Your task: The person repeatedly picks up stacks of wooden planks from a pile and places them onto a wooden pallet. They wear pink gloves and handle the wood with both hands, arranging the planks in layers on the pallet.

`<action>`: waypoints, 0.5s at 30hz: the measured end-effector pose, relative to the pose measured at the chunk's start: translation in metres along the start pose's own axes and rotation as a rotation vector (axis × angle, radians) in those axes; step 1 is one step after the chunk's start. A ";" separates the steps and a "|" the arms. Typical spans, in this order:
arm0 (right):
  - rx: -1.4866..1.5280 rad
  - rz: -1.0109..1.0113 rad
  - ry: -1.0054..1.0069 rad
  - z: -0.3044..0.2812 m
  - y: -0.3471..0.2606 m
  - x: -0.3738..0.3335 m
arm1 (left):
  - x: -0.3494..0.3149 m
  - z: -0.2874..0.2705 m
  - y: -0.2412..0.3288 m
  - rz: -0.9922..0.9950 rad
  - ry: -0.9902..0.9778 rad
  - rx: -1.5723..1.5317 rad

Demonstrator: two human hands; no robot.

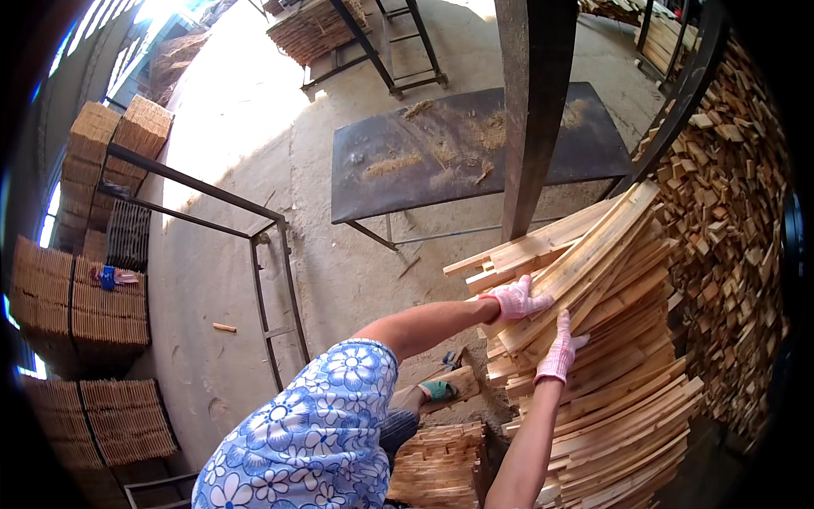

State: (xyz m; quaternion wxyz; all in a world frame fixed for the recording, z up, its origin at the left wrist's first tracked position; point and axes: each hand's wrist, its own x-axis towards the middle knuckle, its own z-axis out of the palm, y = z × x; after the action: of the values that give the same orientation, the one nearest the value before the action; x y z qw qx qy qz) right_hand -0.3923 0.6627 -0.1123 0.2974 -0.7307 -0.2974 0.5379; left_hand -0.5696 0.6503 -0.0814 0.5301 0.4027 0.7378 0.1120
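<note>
A pile of pale wooden slats (610, 365) rises at my right, its upper pieces fanned at different angles. My left hand (515, 300), in a pink-and-white knitted glove, is closed at the near left end of several upper slats (585, 254); some of its fingertips are hidden against the wood. Just below and to the right, my right hand (560, 352) in a matching glove rests against the same slats' near ends. One finger points up along the wood and the thumb stands apart. A blue-and-white floral sleeve covers my left upper arm.
A dark metal table (415, 170) strewn with wood debris stands ahead, behind an upright steel post (534, 110). Loose wood pieces (721, 212) are heaped at far right. Strapped slat bundles (110, 297) and a metal frame (263, 229) occupy the left. A shorter wood stack (437, 462) sits by my feet.
</note>
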 end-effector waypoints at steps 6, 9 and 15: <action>-0.043 0.098 -0.043 -0.004 0.017 0.023 | 0.035 -0.003 -0.029 0.058 -0.122 0.076; 0.157 0.001 -0.264 -0.021 0.007 -0.006 | 0.018 -0.001 -0.019 0.101 -0.049 0.062; -0.054 -0.019 -0.228 -0.077 0.029 -0.044 | -0.063 0.009 0.012 0.049 -0.194 -0.196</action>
State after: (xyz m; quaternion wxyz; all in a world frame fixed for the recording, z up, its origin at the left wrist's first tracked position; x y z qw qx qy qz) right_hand -0.3255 0.6015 -0.0888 0.2467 -0.6696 -0.3506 0.6065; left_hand -0.5483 0.6109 -0.0341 0.6329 0.3756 0.6586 0.1570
